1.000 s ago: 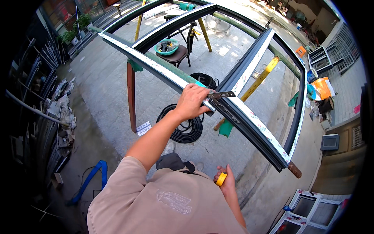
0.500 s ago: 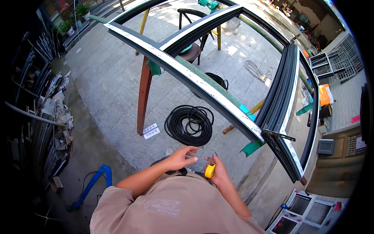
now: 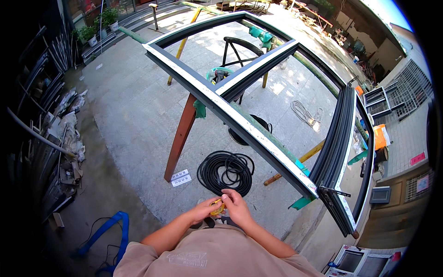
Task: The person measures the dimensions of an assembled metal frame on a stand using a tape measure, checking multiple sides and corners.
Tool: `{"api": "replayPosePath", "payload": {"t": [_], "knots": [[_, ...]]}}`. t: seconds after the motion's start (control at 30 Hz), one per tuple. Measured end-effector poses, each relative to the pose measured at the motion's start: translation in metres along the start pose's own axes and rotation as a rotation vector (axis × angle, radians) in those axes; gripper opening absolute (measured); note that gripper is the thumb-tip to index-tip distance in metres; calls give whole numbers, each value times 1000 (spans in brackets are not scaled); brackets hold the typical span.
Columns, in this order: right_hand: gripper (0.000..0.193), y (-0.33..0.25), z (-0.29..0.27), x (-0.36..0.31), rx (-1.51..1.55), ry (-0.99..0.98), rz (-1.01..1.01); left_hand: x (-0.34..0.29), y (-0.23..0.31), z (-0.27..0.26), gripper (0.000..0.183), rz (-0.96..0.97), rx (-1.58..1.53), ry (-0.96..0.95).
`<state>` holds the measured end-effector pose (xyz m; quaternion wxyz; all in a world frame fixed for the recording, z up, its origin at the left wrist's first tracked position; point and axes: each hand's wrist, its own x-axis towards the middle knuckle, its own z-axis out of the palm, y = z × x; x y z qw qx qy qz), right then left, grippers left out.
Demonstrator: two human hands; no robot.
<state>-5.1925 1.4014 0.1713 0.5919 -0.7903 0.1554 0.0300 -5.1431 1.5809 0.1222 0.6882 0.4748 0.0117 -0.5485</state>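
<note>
A yellow tape measure (image 3: 217, 207) is held between my two hands, low in the head view, in front of my body. My left hand (image 3: 202, 213) is closed around its left side. From the right, my right hand (image 3: 236, 210) meets it with bent fingers, fingertips pressed at its upper edge. The hands partly cover the tape measure, and whether any blade is drawn out cannot be made out. Just beyond my fingers a coil of black hose or cable (image 3: 226, 171) lies on the paving. A large dark window frame with white film (image 3: 258, 134) rests on supports ahead.
A reddish-brown post (image 3: 181, 138) and yellow poles (image 3: 295, 161) stand under the frame. A black chair (image 3: 240, 48) is behind it. Blue tubing (image 3: 110, 235) lies at lower left, near scrap (image 3: 69, 134). A white-and-grey window unit (image 3: 364, 261) is at lower right.
The tape measure has gone from my right hand alone to between both hands, which have come together. My left hand has closed on it. The view has shifted, with the frame lower.
</note>
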Motion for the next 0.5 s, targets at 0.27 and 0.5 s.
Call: {"api": "replayPosePath", "payload": {"t": [0.27, 0.5], "knots": [[35, 77, -2, 9, 77, -270, 302, -51, -91, -126, 56, -153, 264, 680], [37, 52, 4, 59, -181, -325, 161, -164, -243, -234, 52, -426, 91, 1172]]}}
